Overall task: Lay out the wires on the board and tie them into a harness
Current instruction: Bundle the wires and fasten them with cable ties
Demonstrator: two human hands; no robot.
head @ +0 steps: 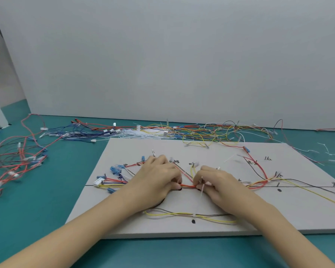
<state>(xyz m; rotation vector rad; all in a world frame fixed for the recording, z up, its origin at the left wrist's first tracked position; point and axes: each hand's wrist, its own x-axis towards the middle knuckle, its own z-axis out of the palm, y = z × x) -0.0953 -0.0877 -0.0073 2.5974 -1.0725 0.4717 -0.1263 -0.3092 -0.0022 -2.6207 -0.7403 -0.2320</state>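
Both hands work at the middle of the grey board [211, 227], which lies on the teal bench [46, 209]. The left hand [159, 178] pinches the wire bundle [188, 186] with curled fingers [177, 185]. Just across the short exposed red stretch, the right hand [215, 182] grips the same bundle, a white cable tie [202, 190] standing between its fingers (tie end pointing down). Loose wires [182, 131] lie well beyond the fingers, along the wall.

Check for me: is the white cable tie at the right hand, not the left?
Yes, the white cable tie sticks out from the right hand, while the left hand pinches the red wire bundle.
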